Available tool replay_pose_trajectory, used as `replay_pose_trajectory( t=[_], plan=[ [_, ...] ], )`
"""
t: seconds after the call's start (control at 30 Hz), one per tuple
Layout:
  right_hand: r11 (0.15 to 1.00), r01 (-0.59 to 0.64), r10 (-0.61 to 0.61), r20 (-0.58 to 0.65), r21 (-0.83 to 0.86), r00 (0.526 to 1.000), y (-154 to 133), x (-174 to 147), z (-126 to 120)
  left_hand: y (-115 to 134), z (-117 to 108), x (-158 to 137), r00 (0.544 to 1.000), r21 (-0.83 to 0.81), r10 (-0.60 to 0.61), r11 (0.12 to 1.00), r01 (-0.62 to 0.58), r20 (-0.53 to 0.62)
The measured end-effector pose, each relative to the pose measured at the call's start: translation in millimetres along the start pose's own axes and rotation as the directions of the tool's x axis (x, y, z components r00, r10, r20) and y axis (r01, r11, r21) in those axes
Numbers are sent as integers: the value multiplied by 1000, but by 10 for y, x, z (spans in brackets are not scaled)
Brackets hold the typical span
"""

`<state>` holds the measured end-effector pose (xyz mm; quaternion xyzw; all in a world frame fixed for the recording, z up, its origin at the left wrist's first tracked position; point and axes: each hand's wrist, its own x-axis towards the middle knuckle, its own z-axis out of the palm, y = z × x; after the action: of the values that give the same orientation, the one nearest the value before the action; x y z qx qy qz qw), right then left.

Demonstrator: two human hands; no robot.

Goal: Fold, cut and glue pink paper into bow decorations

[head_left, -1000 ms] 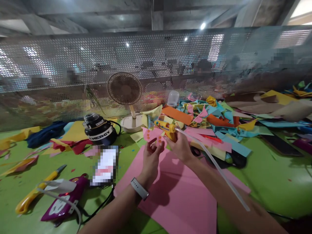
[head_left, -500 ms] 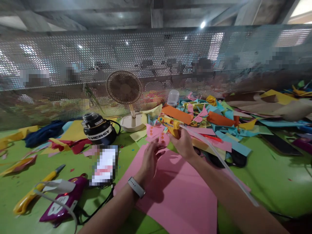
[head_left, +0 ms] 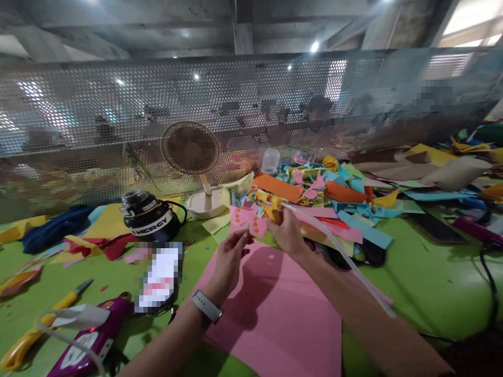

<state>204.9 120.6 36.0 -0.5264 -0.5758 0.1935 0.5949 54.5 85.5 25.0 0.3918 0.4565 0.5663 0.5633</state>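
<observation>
My right hand (head_left: pixel 288 230) is wrapped round a yellow hot glue gun (head_left: pixel 271 204); a long clear glue stick (head_left: pixel 338 241) runs out of its back over my forearm. The gun's nose points left, above a pink paper butterfly cutout with orange marks (head_left: pixel 257 226). Just below that cutout, my left hand (head_left: pixel 231 254) has thumb and fingers pinched together. Something small and dark red shows at its fingertips, too small to name. Beneath both hands lies a large pink paper sheet (head_left: pixel 291 309).
Beyond the hands are a small fan (head_left: pixel 206 204) and a heap of coloured paper scraps (head_left: pixel 306 183). Left are a black bottle (head_left: pixel 147 217), a lit phone (head_left: pixel 159 280), a yellow-handled cutter (head_left: pixel 43 324) and a purple pouch-like thing (head_left: pixel 84 340). A dark phone (head_left: pixel 436 228) lies right.
The view has turned slightly, so everything sits farther left. My left fingertips have drawn back a little from the butterfly cutout, uncovering more of it. My right hand keeps its grip on the glue gun.
</observation>
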Motion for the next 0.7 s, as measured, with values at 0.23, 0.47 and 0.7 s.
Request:
replay_pose_trajectory(
  t=[0.23,0.47,0.7],
  plan=[
    [1000,-10,10,10,-4,1000,-8,-4,-16,57,19,55,998,-51,-52,997,53,17],
    [998,-23,23,-5,52,1000,0,10,-16,27,84,74,994,28,72,997,-74,77],
    [994,93,-94,4,54,996,-92,12,-51,61,120,87,989,31,137,990,-139,53]
  ],
)
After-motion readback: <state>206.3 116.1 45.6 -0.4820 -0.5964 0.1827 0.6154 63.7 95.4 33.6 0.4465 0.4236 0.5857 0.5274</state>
